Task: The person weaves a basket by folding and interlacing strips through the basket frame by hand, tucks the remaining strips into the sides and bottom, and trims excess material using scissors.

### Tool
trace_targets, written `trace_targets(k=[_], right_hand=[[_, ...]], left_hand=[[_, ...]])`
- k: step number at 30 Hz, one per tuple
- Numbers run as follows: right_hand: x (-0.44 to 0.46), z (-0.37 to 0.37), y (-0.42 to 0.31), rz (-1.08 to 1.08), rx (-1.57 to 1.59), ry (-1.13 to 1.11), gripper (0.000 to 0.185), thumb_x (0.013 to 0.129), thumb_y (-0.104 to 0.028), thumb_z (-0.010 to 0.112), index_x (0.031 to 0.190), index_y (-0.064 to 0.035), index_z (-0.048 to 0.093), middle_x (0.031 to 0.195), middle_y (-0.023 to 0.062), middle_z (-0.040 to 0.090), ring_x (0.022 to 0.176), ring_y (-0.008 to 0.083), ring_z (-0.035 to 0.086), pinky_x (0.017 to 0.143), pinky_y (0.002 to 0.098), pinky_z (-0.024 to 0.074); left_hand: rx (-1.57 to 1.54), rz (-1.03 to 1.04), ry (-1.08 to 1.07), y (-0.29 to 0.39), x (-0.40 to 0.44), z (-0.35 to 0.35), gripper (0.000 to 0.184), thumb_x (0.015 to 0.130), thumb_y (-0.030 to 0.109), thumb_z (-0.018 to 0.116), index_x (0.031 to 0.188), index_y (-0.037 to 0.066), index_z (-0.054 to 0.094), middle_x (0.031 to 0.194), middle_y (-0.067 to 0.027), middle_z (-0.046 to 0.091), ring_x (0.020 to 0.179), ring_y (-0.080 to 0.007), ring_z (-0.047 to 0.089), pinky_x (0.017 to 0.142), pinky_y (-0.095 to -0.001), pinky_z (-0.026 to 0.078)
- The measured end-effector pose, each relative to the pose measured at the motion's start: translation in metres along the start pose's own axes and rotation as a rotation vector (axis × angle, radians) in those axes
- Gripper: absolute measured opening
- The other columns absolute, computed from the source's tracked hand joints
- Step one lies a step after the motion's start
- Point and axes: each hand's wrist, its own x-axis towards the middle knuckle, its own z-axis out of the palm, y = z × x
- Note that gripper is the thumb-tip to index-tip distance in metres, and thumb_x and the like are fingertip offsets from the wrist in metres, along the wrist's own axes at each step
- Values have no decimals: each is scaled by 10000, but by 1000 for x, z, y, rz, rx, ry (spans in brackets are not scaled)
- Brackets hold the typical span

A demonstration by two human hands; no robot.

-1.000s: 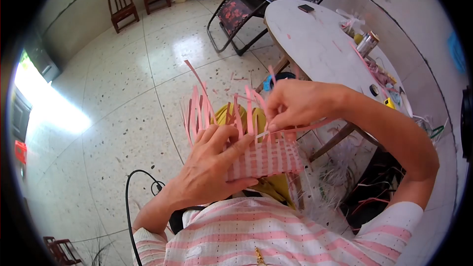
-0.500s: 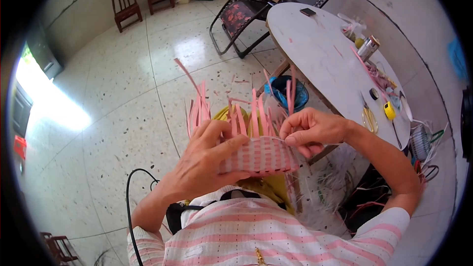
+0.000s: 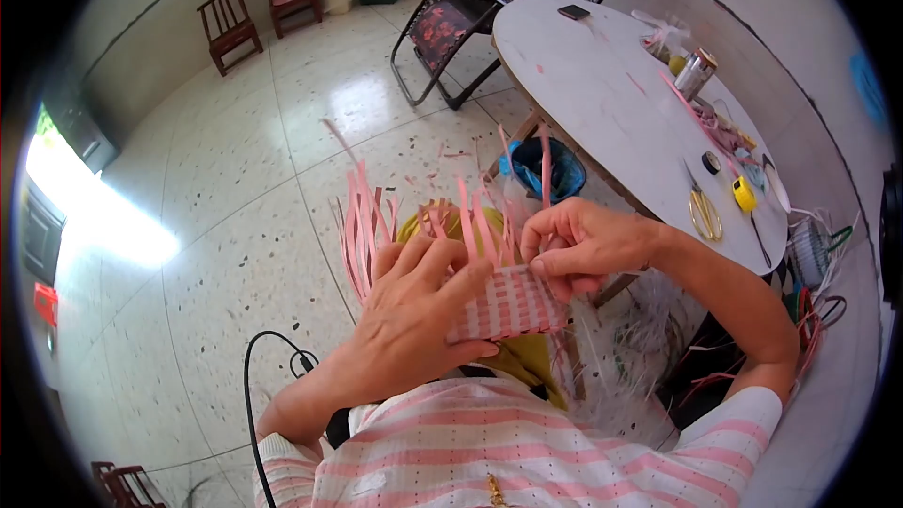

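Observation:
A partly woven pink and white basket (image 3: 513, 309) is held in front of my striped top, with long pink strips (image 3: 359, 230) standing up loose from its upper edge. My left hand (image 3: 409, 301) is closed around its left side, thumb over the rim and fingers on the wall. At the right end of the rim, my right hand (image 3: 593, 240) pinches a pale strip that runs along the edge. Its fingertips partly hide that strip. One upright pink strip (image 3: 546, 169) rises close behind the right fingers.
To the right stands a white table (image 3: 602, 85) with scissors (image 3: 701, 207), a yellow tape measure (image 3: 744, 194), a can (image 3: 694, 73) and a phone (image 3: 574, 12). Below its edge is a blue-lined bin (image 3: 564, 174). A folding recliner (image 3: 451, 33) and wooden chairs (image 3: 228, 28) are farther back.
The left hand has shifted right along the basket, covering more of its rim. The basket has turned slightly, and the right hand stays pinched at the right end. The view has tilted a little.

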Motion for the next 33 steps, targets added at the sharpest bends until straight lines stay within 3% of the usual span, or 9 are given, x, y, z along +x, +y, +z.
trace_targets(k=[5, 11, 15, 18, 20, 23, 29, 33], right_hand=[[3, -5, -5, -71, -183, 20, 151, 1025, -165, 628, 1063, -20, 614, 760, 27, 677, 607, 45, 603, 519, 206, 450], [4, -11, 3, -114, -110, -9, 114, 1024, -130, 616, 1053, -22, 636, 770, -10, 646, 658, 50, 618, 595, 218, 468], [5, -10, 1, -107, -131, 26, 93, 1014, -107, 627, 1025, -16, 645, 808, -10, 653, 720, 51, 623, 618, 227, 473], [13, -10, 9, -273, -264, 131, 52, 981, -46, 641, 1008, -3, 649, 920, 20, 668, 824, 61, 632, 680, 237, 498], [13, -9, -1, -387, -598, 233, 75, 937, 17, 650, 1012, 11, 647, 1034, 68, 664, 900, 116, 645, 766, 271, 528], [26, -15, 4, -580, -570, 151, 111, 921, 50, 639, 1024, 10, 643, 1126, 118, 669, 936, 192, 675, 822, 317, 544], [32, -19, -2, -420, -524, -6, 132, 932, 73, 595, 1026, -10, 633, 1226, 143, 684, 1058, 255, 697, 859, 344, 542], [30, -18, -14, -532, -727, 13, 139, 913, 42, 610, 1025, -33, 641, 1132, 106, 697, 991, 290, 705, 809, 358, 548]], left_hand=[[-52, -32, -19, -4, 3, 4, 805, 633, 309, 934, 1315, 90, 565, 1197, -94, 537, 1140, -320, 502, 1009, -437, 354], [-58, -28, -21, -9, 6, 3, 810, 625, 292, 936, 1315, 99, 559, 1185, -98, 535, 1137, -316, 504, 1002, -433, 355], [-118, -50, -73, -10, 10, -1, 834, 611, 284, 941, 1324, 103, 549, 1193, -101, 536, 1151, -323, 504, 1007, -437, 352], [-137, -55, -73, -10, 10, -2, 843, 603, 278, 945, 1326, 106, 546, 1199, -98, 539, 1163, -327, 504, 1018, -440, 347], [-141, -54, -64, -10, 10, -2, 846, 600, 275, 946, 1327, 108, 546, 1201, -96, 541, 1168, -328, 505, 1023, -441, 344], [-138, -43, -83, -9, 10, -3, 847, 601, 269, 946, 1330, 115, 544, 1207, -94, 540, 1173, -331, 501, 1030, -444, 339], [-150, -33, -77, -8, 9, -4, 828, 610, 269, 943, 1325, 123, 551, 1219, -89, 534, 1176, -329, 493, 1022, -446, 342], [-155, -35, -96, -9, 8, -3, 829, 614, 278, 943, 1328, 127, 549, 1224, -91, 531, 1180, -334, 492, 1026, -444, 342]])
